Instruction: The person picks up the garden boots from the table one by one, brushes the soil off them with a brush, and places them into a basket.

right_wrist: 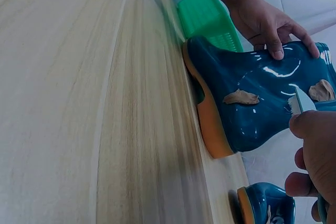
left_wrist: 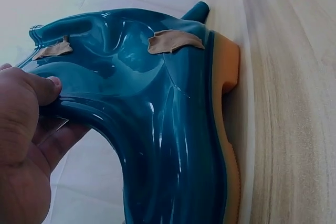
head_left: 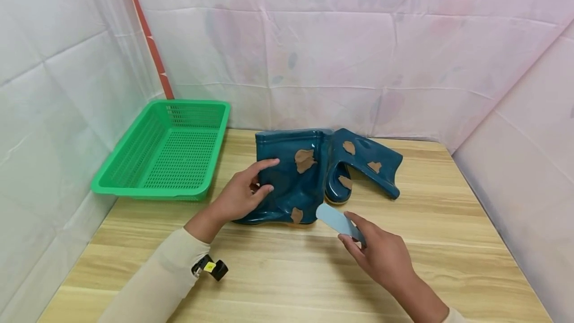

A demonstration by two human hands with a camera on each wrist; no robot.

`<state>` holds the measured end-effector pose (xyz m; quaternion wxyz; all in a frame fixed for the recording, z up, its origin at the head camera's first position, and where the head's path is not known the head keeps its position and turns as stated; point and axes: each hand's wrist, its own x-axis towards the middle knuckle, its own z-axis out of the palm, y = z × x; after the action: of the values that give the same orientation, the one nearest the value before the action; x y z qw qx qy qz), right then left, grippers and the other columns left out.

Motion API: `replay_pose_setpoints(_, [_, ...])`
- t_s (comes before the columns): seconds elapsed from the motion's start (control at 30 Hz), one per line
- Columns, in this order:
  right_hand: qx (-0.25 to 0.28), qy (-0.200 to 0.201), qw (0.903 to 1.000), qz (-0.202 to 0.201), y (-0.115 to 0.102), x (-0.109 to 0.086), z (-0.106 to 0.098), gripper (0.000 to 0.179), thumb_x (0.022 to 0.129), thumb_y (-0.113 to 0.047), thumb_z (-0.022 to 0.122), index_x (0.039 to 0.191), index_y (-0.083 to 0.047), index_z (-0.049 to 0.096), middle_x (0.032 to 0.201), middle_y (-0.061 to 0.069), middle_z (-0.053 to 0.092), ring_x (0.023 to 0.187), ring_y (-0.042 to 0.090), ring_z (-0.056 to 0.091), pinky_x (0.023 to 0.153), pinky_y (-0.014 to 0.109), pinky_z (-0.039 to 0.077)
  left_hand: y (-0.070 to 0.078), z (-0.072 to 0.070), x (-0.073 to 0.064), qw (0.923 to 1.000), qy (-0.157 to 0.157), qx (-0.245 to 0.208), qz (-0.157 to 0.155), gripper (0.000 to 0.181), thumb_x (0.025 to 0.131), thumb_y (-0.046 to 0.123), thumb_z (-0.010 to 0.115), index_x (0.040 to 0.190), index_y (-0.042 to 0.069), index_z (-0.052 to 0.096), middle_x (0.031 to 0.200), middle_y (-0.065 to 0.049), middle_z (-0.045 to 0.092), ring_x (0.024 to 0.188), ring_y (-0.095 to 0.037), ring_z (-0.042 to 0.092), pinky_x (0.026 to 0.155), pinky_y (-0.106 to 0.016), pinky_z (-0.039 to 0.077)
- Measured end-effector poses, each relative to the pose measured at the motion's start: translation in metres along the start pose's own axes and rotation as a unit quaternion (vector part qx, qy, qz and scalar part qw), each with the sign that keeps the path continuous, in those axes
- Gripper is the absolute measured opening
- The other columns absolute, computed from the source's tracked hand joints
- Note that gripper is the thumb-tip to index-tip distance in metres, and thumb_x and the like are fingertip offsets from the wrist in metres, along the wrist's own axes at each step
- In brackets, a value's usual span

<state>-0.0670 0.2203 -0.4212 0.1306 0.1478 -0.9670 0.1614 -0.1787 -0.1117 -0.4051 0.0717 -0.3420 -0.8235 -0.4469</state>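
Note:
A dark teal rubber boot (head_left: pixel 289 186) with an orange sole stands upright on the table, toe to the left, with brown mud-like patches (head_left: pixel 305 161) on its shaft and near the heel. My left hand (head_left: pixel 237 193) grips the front of its shaft, the thumb on the near side in the left wrist view. In my right hand (head_left: pixel 381 255) is a light blue brush (head_left: pixel 336 221), pinched between thumb and fingers. White bristles show in the right wrist view, where the brush (right_wrist: pixel 300 102) overlaps the boot's shaft.
A second teal boot (head_left: pixel 372 151) with similar brown patches sits right behind the first, its shaft slanting to the right. On the left stands a green perforated basket (head_left: pixel 148 192). White cloth walls (head_left: pixel 332 49) surround the wooden table (head_left: pixel 291 273).

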Motion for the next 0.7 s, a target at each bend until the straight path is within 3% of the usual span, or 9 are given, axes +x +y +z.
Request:
replay_pose_setpoints(0.2, [0.000, -0.001, 0.9995, -0.031, -0.003, 0.005, 0.008, 0.056, 0.088, -0.032, 0.084, 0.138, -0.015, 0.065, 0.097, 0.003, 0.074, 0.056, -0.001, 0.048, 0.048, 0.019, 0.039, -0.001, 0.003, 0.000, 0.9998, 0.014, 0.011, -0.013, 0.061, 0.097, 0.003, 0.071, 0.151, 0.017, 0.046, 0.061, 0.007, 0.041, 0.055, -0.010, 0.044, 0.054, -0.029, 0.044])
replay_pose_setpoints(0.47, [0.012, -0.015, 0.9983, -0.055, -0.010, 0.013, 0.021, 0.055, 0.090, -0.028, 0.082, 0.141, -0.017, 0.064, 0.091, -0.004, 0.070, 0.058, -0.001, 0.043, 0.050, 0.021, 0.039, -0.002, 0.005, -0.001, 0.9996, 0.019, 0.015, -0.016, 0.060, 0.097, 0.003, 0.071, 0.150, 0.017, 0.047, 0.060, 0.007, 0.041, 0.056, -0.009, 0.044, 0.054, -0.029, 0.044])
replay_pose_setpoints(0.7, [0.006, -0.017, 0.9975, -0.069, -0.014, 0.013, 0.035, 0.054, 0.089, -0.028, 0.083, 0.140, -0.017, 0.066, 0.092, -0.003, 0.071, 0.064, 0.003, 0.052, 0.055, 0.023, 0.047, 0.000, 0.005, 0.000, 0.9996, 0.016, 0.014, -0.018, 0.058, 0.097, 0.003, 0.070, 0.149, 0.017, 0.047, 0.067, 0.008, 0.052, 0.059, -0.009, 0.050, 0.056, -0.030, 0.047])
